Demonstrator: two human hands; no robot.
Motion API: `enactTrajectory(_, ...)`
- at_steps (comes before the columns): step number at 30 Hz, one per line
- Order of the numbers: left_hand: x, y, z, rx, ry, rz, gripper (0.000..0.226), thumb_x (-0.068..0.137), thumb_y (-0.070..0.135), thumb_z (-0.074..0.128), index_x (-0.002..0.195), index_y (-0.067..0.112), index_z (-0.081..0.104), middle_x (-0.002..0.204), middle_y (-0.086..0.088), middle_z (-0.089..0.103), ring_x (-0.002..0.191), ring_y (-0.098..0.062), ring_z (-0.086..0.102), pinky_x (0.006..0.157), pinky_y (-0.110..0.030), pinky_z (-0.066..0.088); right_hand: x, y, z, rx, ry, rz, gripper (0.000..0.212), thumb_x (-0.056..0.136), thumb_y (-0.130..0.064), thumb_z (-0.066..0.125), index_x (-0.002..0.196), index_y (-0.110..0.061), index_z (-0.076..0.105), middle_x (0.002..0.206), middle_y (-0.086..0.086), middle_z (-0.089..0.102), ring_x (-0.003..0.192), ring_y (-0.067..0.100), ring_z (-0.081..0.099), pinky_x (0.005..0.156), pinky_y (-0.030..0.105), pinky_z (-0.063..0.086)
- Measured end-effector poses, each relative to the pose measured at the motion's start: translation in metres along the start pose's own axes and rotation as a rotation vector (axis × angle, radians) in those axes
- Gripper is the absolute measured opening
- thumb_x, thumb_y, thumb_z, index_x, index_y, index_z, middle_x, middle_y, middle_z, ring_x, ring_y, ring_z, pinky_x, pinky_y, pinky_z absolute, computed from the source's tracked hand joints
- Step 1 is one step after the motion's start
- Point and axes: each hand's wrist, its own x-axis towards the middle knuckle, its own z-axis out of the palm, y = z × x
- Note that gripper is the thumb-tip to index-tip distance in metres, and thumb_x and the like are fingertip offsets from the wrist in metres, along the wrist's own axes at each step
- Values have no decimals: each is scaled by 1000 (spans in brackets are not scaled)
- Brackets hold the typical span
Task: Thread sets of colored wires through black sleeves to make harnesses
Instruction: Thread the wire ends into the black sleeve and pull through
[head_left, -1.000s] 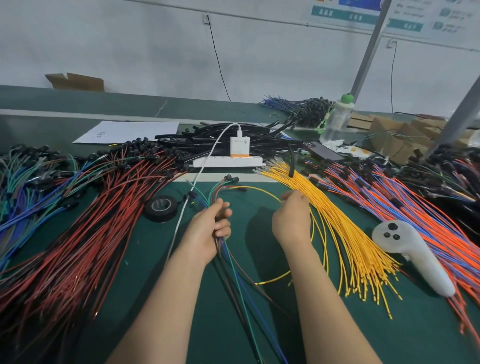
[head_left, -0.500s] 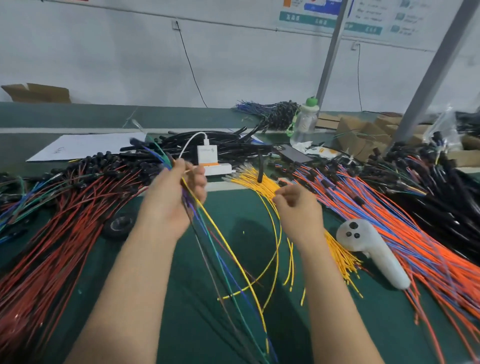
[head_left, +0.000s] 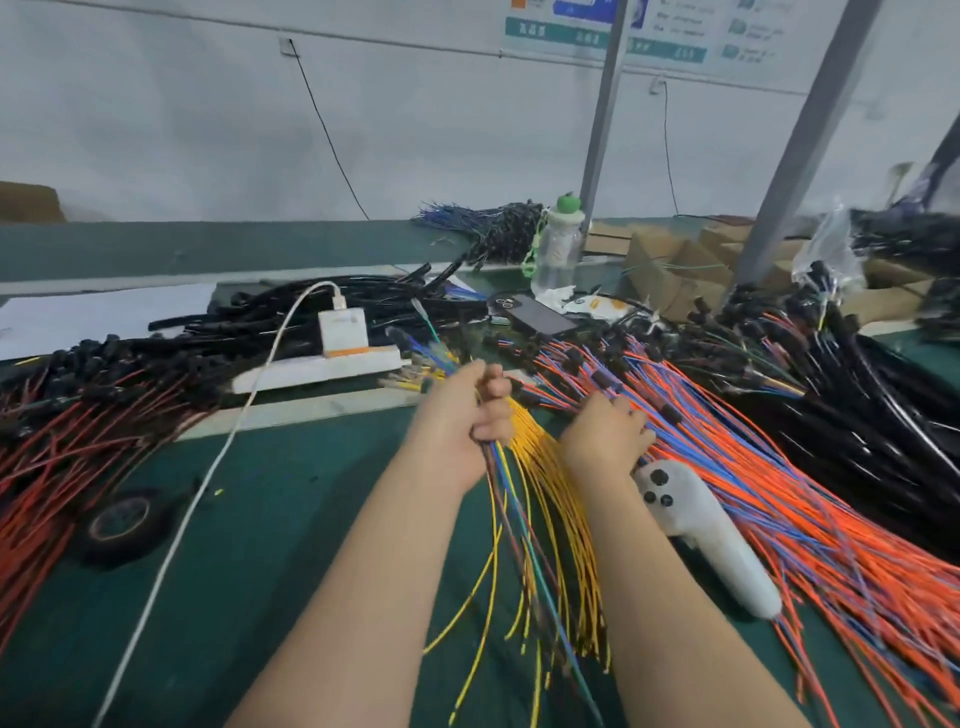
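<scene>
Cluttered green bench (head_left: 291, 519) — left hand (head_left: 457, 415) grips mixed wire bundle (head_left: 505, 493); right hand (head_left: 605, 436) sits on orange-blue wires (head_left: 779, 493), fingers curled — can't tell if pinching any.

So the mixed wire bundle (head_left: 506, 499) (blue, green, brown, yellow) was clamped in the left hand (head_left: 457, 421), tails trailing down over the mat. Loose yellow wires (head_left: 563, 499) fanned out just beside it, orange-and-blue wires (head_left: 779, 493) lay to the right, and black sleeves (head_left: 311, 304) were piled at the back.

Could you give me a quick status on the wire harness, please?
Left hand grips mixed wire bundle. Right hand on orange-blue wires, grip unclear. White controller beside right wrist.
</scene>
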Motion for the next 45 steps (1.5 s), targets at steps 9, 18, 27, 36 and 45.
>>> enactTrajectory(9,38,-37,-2,75,197,60,23,98,7,43,80,8,56,67,-4,58,31,-3,38,32,-13,32,19,-8,-20,640,373,-204,13,94,-9,54,100,-1,62,109,19,59,101,35,52,78,29,31)
enactTrajectory(18,49,-19,6,45,226,165,28,103,24,35,95,11,59,99,-10,65,90,-23,59,74,-33,45,-16,-41,-52,485,-65,-588,11,89,-21,62,89,-11,66,94,7,70,98,27,60,85,36,44)
enactTrajectory(27,-5,61,-4,-100,232,646,28,104,21,31,80,14,42,49,5,44,42,-7,51,44,-18,42,-63,-50,-89,292,-464,-753,35,102,-28,41,71,-16,51,68,4,62,72,25,60,68,29,46)
enactTrajectory(36,-81,102,-42,125,94,582,35,104,22,31,70,17,36,41,10,27,31,-2,21,32,-13,17,-114,-91,-116,469,-632,-885,72,80,-69,37,108,-10,68,107,12,69,96,27,64,91,38,51)
enactTrajectory(45,-117,106,-44,1295,102,496,40,101,47,29,86,19,54,62,12,58,54,0,56,53,-20,43,-172,-139,-74,1755,-1003,-342,46,102,-25,38,56,-23,44,43,-9,28,33,4,26,35,14,21)
